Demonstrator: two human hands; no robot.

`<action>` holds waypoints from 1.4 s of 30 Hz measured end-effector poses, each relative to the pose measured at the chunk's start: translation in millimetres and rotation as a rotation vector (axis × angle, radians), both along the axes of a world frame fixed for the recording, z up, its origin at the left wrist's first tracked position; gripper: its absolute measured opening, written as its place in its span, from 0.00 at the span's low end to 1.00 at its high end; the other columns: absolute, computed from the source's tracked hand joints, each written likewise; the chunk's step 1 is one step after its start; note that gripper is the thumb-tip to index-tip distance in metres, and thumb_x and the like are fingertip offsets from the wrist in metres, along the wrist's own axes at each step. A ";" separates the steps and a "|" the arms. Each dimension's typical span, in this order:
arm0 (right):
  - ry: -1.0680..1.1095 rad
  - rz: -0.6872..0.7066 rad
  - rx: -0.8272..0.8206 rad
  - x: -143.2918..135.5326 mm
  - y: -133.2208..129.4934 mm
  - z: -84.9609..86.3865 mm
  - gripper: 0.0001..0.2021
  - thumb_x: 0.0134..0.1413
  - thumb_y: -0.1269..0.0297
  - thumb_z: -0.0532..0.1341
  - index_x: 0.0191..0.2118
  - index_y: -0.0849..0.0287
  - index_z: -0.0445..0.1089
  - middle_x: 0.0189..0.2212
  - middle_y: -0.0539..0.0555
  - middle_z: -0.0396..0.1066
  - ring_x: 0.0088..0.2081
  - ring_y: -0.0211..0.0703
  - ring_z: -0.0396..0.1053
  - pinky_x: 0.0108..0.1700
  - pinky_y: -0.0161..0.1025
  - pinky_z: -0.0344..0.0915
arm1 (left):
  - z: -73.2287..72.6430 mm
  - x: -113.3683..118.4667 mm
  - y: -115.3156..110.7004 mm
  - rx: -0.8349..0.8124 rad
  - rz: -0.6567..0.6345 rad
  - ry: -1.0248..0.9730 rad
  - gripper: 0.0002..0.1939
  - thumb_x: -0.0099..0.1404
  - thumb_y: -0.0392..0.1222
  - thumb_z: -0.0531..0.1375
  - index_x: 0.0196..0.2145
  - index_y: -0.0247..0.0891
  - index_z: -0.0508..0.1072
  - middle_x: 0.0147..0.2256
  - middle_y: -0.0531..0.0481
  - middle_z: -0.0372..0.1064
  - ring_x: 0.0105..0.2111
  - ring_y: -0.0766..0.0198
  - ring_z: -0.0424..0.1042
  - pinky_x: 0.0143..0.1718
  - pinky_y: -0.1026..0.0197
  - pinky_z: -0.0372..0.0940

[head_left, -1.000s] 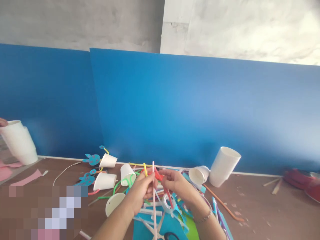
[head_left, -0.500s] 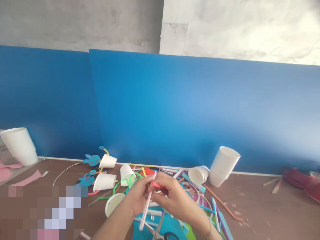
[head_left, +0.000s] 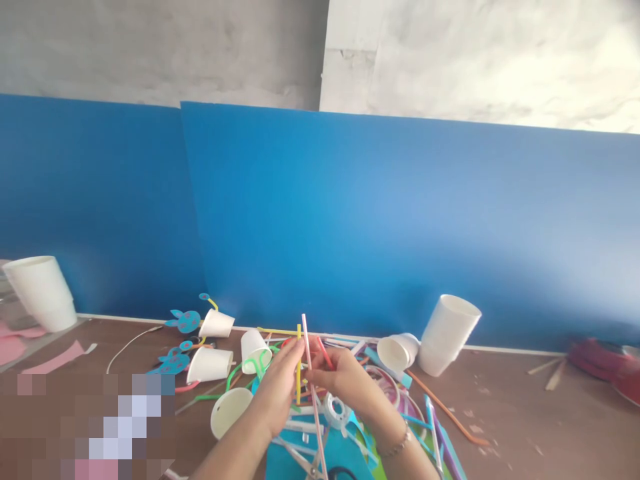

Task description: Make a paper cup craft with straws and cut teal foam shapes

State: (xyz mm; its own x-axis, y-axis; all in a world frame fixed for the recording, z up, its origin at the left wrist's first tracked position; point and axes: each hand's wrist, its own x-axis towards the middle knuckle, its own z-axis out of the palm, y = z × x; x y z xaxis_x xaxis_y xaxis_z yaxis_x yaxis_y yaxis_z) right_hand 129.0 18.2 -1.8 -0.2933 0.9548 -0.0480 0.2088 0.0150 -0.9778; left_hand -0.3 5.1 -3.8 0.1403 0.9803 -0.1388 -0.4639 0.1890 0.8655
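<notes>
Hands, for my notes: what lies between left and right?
The head view shows a yellow straw and a pale pink straw between the left hand and the right hand.

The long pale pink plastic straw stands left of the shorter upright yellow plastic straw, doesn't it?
Left is wrong: the head view shows the long pale pink plastic straw standing right of the shorter upright yellow plastic straw.

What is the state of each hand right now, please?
Left hand: closed, holding a yellow straw.
Right hand: closed, holding a red piece; whether it also holds the pink straw cannot be told.
</notes>
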 end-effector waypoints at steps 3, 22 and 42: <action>-0.017 0.030 -0.012 -3.0 1.3 -5.0 0.08 0.40 0.65 0.66 0.22 0.61 0.67 0.16 0.45 0.64 0.20 0.33 0.59 0.24 0.32 0.54 | -2.2 0.3 1.9 0.012 -0.004 -0.071 0.24 0.50 0.54 0.67 0.40 0.36 0.72 0.38 0.44 0.73 0.40 0.55 0.72 0.33 0.62 0.65; 0.259 -0.183 0.178 -20.8 1.6 -16.5 0.22 0.50 0.45 0.61 0.44 0.55 0.76 0.37 0.55 0.75 0.41 0.50 0.71 0.41 0.42 0.69 | -3.3 7.0 -5.2 0.036 0.002 0.006 0.23 0.56 0.54 0.64 0.45 0.37 0.70 0.30 0.50 0.73 0.30 0.62 0.72 0.27 0.65 0.62; 0.253 -0.118 0.289 5.1 3.9 0.3 0.19 0.48 0.53 0.65 0.44 0.58 0.77 0.32 0.56 0.78 0.35 0.48 0.73 0.40 0.45 0.69 | 3.6 2.4 -10.0 0.099 -0.266 0.124 0.19 0.57 0.58 0.61 0.30 0.37 0.65 0.21 0.57 0.62 0.17 0.73 0.58 0.20 0.67 0.54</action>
State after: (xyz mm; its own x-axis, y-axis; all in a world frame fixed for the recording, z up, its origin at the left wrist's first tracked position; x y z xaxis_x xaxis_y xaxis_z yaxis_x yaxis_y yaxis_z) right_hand 134.0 22.1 -1.5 -0.1488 0.9463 0.2872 -0.0214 0.2872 -0.9576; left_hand 2.1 -4.9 -0.2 0.3816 0.9212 -0.0764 -0.2995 0.2014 0.9326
